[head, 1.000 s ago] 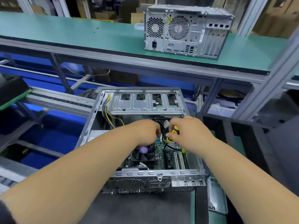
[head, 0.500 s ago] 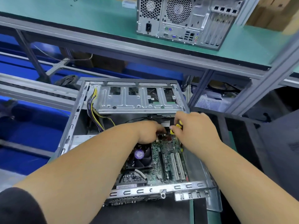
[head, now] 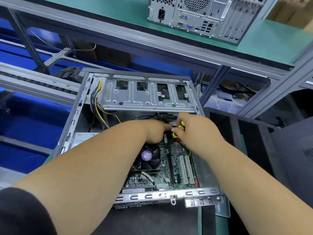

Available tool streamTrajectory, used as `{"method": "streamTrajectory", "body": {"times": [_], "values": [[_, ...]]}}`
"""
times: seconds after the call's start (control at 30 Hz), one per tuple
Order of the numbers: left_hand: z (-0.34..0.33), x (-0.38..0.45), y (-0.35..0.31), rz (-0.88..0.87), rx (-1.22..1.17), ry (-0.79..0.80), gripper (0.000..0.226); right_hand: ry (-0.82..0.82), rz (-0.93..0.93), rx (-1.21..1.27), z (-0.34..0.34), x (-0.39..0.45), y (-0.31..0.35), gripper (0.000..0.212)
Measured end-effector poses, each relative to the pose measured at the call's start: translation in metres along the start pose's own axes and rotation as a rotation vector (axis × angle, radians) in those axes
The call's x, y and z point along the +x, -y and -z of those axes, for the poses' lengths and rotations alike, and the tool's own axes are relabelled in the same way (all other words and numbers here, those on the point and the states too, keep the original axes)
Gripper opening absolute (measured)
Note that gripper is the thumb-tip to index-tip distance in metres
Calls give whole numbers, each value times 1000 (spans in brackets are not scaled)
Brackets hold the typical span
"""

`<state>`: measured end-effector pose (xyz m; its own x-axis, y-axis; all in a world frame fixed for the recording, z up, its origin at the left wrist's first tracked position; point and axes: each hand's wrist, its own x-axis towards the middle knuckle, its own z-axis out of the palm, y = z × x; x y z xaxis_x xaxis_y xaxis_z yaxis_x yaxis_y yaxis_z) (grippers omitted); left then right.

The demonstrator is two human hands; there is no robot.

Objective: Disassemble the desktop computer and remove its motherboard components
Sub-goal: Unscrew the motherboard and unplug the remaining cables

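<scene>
Met over the green motherboard [head: 176,168] in the open grey steel case [head: 74,119]: right hand [head: 194,131] curled round yellow-black screwdriver handle [head: 180,126], nearer; left hand [head: 155,133] beside, grasp hidden. Handle's long axis slanted down-left.

Screwdriver [head: 180,127] yellow/blk striped; motherboard [head: 176,167] green; fan sticker [head: 146,155] purple; bench top [head: 118,7] green.
</scene>
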<state>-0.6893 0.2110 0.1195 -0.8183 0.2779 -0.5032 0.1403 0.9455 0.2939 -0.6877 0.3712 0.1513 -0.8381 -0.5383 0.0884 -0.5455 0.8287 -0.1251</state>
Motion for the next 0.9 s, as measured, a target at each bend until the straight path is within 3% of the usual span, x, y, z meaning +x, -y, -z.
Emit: {"method": "streamTrajectory", "body": {"times": [0.2, 0.73, 0.9], "values": [[3, 0, 0, 27, -25, -52, 40, -15, 27, -37, -3, -2, 2, 23], [4, -2, 0, 1, 74, 22, 46, -35, 35, -49, -6, -3, 0, 20], [6, -1, 3, 43, 19, -48, 21, -42, 46, -64, -7, -3, 0, 21]]}}
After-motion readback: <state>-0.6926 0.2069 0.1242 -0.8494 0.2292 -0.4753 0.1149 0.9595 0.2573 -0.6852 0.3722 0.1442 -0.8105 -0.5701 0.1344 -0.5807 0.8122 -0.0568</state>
